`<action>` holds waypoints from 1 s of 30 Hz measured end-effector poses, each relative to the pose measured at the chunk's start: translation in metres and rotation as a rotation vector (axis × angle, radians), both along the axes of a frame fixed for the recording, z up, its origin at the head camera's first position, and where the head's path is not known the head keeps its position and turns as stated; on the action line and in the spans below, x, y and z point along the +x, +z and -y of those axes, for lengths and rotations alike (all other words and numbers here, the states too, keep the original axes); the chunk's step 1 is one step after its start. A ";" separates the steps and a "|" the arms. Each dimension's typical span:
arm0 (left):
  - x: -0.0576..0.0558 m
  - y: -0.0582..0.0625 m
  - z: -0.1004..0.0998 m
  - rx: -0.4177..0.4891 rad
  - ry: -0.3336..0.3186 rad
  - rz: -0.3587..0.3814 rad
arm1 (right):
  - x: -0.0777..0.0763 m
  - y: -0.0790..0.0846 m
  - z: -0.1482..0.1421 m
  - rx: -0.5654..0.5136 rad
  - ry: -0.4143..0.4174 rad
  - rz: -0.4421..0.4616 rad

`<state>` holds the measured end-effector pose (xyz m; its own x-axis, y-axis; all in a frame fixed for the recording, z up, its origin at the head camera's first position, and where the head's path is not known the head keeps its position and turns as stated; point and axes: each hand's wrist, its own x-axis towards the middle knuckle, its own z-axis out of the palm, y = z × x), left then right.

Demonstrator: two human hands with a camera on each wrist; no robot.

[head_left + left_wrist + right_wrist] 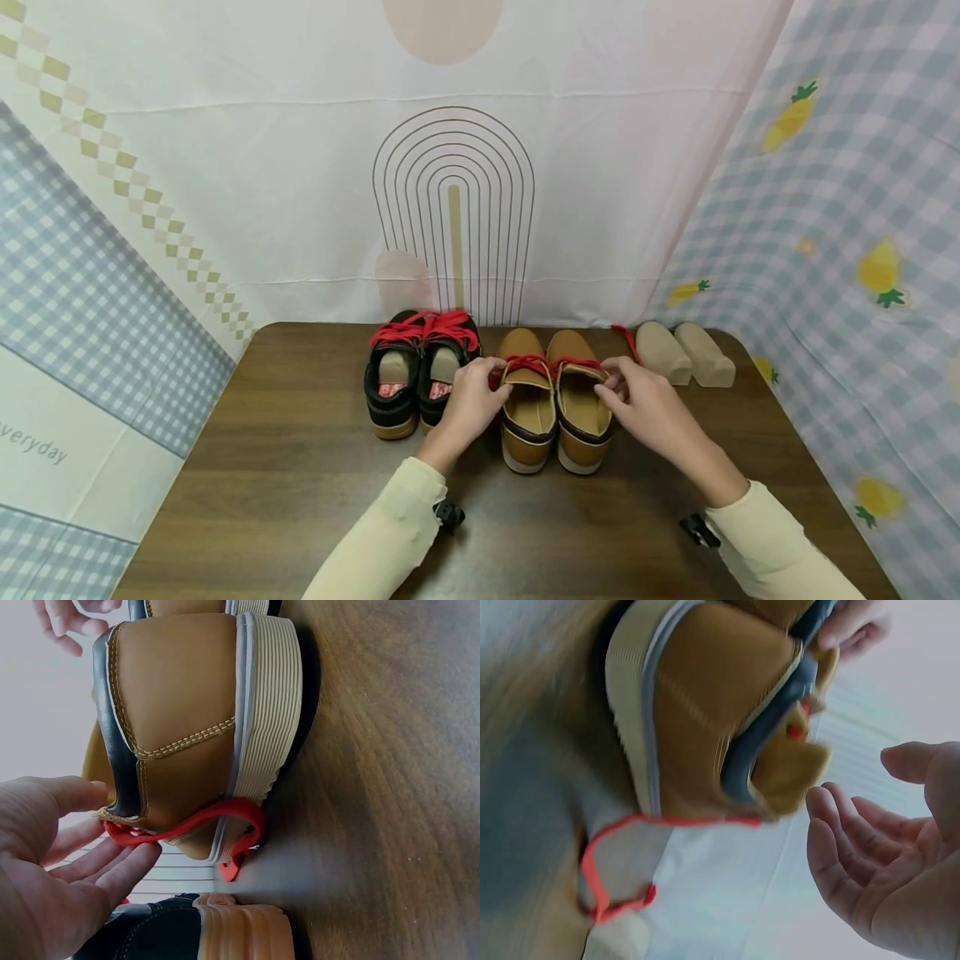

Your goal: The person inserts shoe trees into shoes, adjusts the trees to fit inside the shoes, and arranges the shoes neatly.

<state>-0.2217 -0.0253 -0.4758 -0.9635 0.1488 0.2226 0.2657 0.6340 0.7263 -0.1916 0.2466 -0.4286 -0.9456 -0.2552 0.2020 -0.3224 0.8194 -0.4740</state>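
Note:
A pair of tan shoes with red laces stands on the table, heels facing me. My left hand (474, 396) is at the outer side of the left tan shoe (180, 682), its thumb at the inside of the collar edge and its fingers outside, by the hanging red lace (202, 816). Beside the right tan shoe (697, 697) is my right hand (648, 400), thumb and fingers parted with nothing between them in the right wrist view. This shoe's lace (592, 866) trails down its outer side to the table.
Left of the tan pair stand black shoes (392, 407) with red laces and beige inserts inside. Two beige shoe-shaped blocks (660, 350) lie at the back right. A patterned cloth (600, 183) hangs behind the wooden table (285, 467).

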 end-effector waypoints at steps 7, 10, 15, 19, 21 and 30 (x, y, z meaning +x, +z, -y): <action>0.000 -0.001 -0.001 0.036 0.004 0.011 | -0.013 0.003 -0.030 0.003 -0.042 -0.042; -0.001 -0.001 -0.001 0.047 0.010 -0.001 | -0.018 0.003 -0.040 0.003 -0.052 -0.049; -0.002 0.000 -0.001 0.050 0.028 -0.003 | -0.025 -0.001 -0.055 0.000 -0.071 -0.030; -0.002 0.001 -0.002 0.063 0.050 0.014 | -0.034 -0.009 -0.068 -0.019 -0.088 -0.026; -0.002 0.002 -0.003 0.065 0.062 0.022 | -0.038 -0.014 -0.076 -0.021 -0.104 -0.012; -0.004 0.003 -0.004 0.053 0.094 0.036 | -0.054 -0.037 -0.104 -0.004 -0.155 -0.027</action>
<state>-0.2259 -0.0213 -0.4733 -0.9801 0.0462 0.1930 0.1802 0.6152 0.7675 -0.2454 0.3505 -0.4653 -0.9679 -0.1055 0.2281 -0.2044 0.8586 -0.4702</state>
